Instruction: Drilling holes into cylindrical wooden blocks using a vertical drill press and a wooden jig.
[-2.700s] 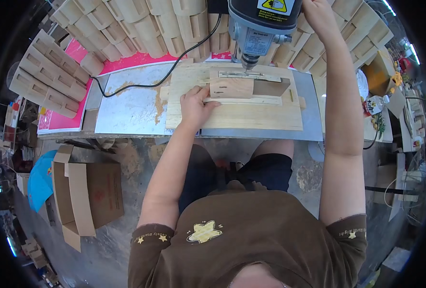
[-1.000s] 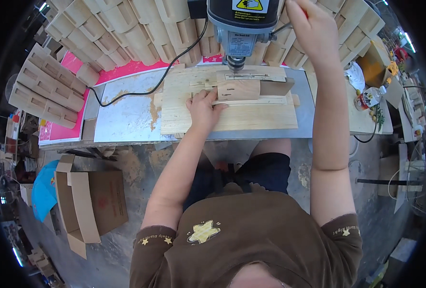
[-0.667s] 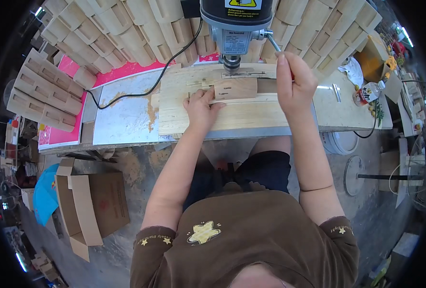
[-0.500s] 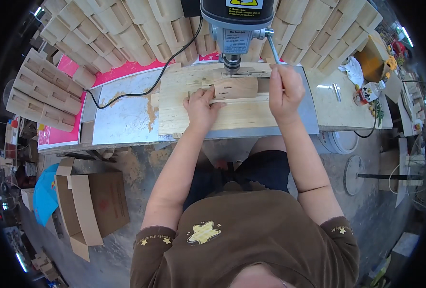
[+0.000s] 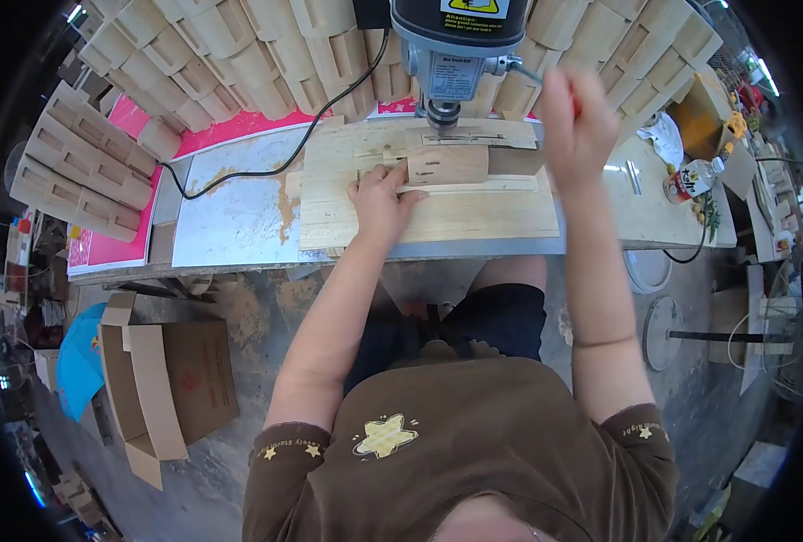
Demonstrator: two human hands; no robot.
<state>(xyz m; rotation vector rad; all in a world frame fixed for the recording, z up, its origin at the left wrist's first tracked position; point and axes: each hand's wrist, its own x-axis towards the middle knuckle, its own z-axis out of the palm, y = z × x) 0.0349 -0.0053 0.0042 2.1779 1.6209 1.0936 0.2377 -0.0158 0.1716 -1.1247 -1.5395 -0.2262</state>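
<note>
the left hand lies flat, fingers spread, pressing a small wooden block against the wide pale board in the upper middle of the frame, right under the chuck of the drill press. the right hand is raised at the upper right of the press, blurred, curled about something with a red tip that looks like the feed handle; whether it is closed tight on it i cannot tell. to do this drilling step well, i judge the block should sit hard against the thin strips on the board so it cannot spin, the left fingers should stay clear of the bit's line, and the handle should come down slow and even, with the cuff and hair kept away from the chuck. counting: one drill press, one block under the bit, one wide board, and one black cable running across the grey metal table toward the left. stacks of shaped wooden pieces fill the upper left and top of the frame, too many to count surely. one open cardboard box stands on the floor at the lower left beside one blue cloth. one can sits at the upper right of the bench.
</note>
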